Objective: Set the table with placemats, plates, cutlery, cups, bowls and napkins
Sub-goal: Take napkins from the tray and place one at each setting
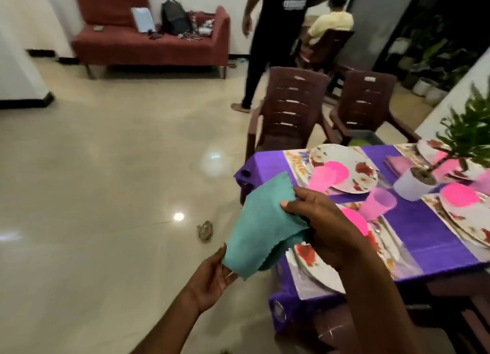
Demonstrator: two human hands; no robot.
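I hold a teal cloth napkin [261, 221] in the air just off the table's left edge. My left hand [214, 279] pinches its lower corner and my right hand [326, 229] grips its upper right part. The table [429, 237] has a purple cover with floral placemats [297, 162]. A floral plate [363, 173] at the far left carries a pink bowl [336, 170] and a pink cup [318, 181]. A purple cup [379, 205] stands mid-table. Under my right hand lies another plate [315, 268] with a pink bowl [358, 221]. A third plate [469, 221] with a pink bowl [462, 195] sits at the right.
A potted plant in a white pot [413, 183] stands mid-table beside a folded purple napkin [397, 164]. Two brown plastic chairs [289, 109] are beyond the table. A person [275, 35] stands farther back near a red sofa [151, 37]. A small object [204, 230] lies on the tiled floor.
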